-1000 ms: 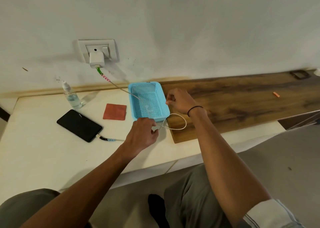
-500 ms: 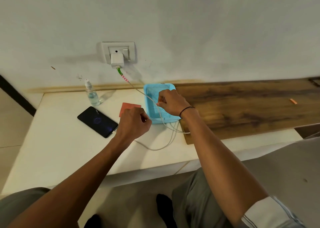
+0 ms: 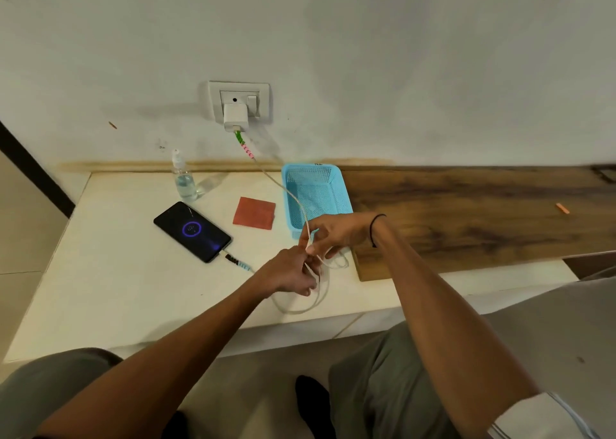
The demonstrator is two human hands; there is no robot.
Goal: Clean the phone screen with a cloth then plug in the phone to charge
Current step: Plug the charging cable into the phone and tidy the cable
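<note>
A black phone [image 3: 192, 231] lies flat on the white counter [image 3: 116, 288], its screen lit with a purple charging ring. The white charging cable [image 3: 300, 305] is plugged into the phone's lower end and runs up to the white adapter [image 3: 235, 117] in the wall socket [image 3: 237, 101]. A folded red cloth [image 3: 254, 213] rests between the phone and the basket. My left hand [image 3: 288, 273] and my right hand [image 3: 333, 233] are close together in front of the basket, both pinching loops of the cable's slack.
A light blue mesh basket [image 3: 316, 198] stands behind my hands with the cable draped across it. A small clear spray bottle [image 3: 183, 180] is near the wall. A dark wooden board [image 3: 483, 215] covers the counter's right part, with a small orange piece [image 3: 562, 208] on it.
The phone screen has lit up with a charging ring. My hands have come together and gathered the cable's slack into loops in front of the basket.
</note>
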